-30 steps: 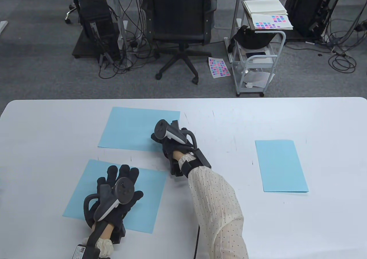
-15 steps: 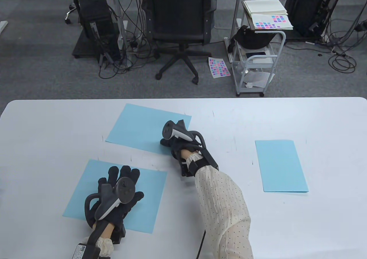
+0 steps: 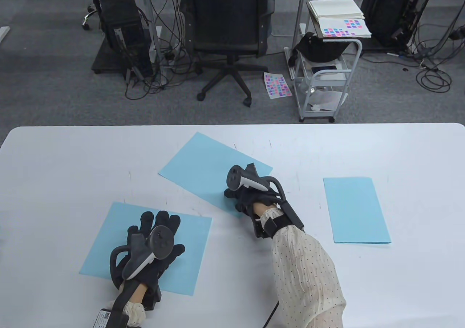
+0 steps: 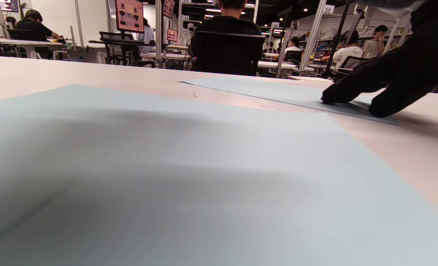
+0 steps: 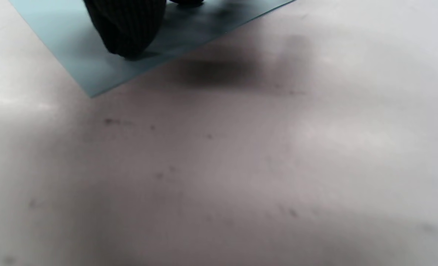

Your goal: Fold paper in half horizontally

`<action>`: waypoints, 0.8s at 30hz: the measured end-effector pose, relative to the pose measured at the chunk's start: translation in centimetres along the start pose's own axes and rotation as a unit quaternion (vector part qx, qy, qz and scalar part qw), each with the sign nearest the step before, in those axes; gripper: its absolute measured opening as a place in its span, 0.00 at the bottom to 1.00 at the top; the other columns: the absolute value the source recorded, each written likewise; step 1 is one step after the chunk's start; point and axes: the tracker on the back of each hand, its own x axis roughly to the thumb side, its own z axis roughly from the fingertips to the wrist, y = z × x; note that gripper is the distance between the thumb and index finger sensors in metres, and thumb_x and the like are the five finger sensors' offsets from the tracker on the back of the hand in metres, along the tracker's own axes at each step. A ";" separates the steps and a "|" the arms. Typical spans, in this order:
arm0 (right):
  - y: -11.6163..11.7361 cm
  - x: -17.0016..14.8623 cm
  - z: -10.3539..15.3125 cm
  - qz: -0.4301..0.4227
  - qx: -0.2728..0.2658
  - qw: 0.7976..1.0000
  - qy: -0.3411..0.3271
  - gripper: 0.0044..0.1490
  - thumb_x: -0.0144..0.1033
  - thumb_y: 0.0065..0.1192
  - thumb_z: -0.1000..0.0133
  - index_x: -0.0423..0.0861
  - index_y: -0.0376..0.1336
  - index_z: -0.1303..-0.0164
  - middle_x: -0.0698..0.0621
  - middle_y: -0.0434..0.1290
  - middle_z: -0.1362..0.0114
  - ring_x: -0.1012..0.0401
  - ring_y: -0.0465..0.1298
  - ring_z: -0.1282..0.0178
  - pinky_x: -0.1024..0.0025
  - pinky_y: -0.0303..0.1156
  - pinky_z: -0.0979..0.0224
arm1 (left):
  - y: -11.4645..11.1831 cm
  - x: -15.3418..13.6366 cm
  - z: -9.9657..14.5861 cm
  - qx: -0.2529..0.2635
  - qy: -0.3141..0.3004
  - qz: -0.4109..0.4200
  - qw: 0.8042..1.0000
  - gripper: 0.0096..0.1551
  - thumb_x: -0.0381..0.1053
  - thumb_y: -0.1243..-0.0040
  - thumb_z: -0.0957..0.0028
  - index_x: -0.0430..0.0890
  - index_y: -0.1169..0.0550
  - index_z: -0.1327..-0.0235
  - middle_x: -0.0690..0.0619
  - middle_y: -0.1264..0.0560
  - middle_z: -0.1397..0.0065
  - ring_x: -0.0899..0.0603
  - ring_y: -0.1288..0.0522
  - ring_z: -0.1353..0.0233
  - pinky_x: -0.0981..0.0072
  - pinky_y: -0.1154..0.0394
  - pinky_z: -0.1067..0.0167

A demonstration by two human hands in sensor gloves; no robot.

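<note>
Right fingers (image 4: 352, 94) pressed flat on the near corner of a blue paper sheet (image 3: 203, 168), seen clearly in the left wrist view: two dark fingertips bent down, tips touching the sheet close to its edge. In the right wrist view, one gloved fingertip (image 5: 126, 29) resting on the same sheet just inside its corner. Nothing pinched or lifted; only pushing down on the paper. Right hand (image 3: 250, 197) reaching across from the lower right, tracker on its back, dotted cream sleeve (image 3: 305, 270) behind the wrist. Sheet lying flat, unfolded, turned at an angle to the table edge, spreading away from these fingers toward the far left.

Left fingers (image 3: 160, 221) spread out wide, lying flat on a second blue sheet (image 3: 109, 241). Left hand (image 3: 152, 248) palm down, nothing gripped, only resting on the paper. This sheet also flat and unfolded, extending to both sides of the fingers and a little beyond the tips, its far right corner near the right wrist but apart from the first sheet.

Well to the right of the right fingers, a third blue paper (image 3: 356, 210), narrower, lying alone on the white table (image 3: 417, 153).

Beyond the table: a black office chair (image 3: 227, 30) and a small white cart (image 3: 327, 73) with papers on top.
</note>
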 end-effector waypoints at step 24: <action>4.2 -1.5 5.4 -0.067 -0.036 0.994 0.073 0.41 0.58 0.58 0.51 0.67 0.45 0.30 0.57 0.48 0.27 0.46 0.36 0.17 0.34 0.36 0.20 | -0.1 0.5 0.2 -0.009 -0.005 -0.003 1.000 0.47 0.71 0.49 0.63 0.73 0.49 0.27 0.67 0.53 0.13 0.44 0.58 0.11 0.38 0.52 0.17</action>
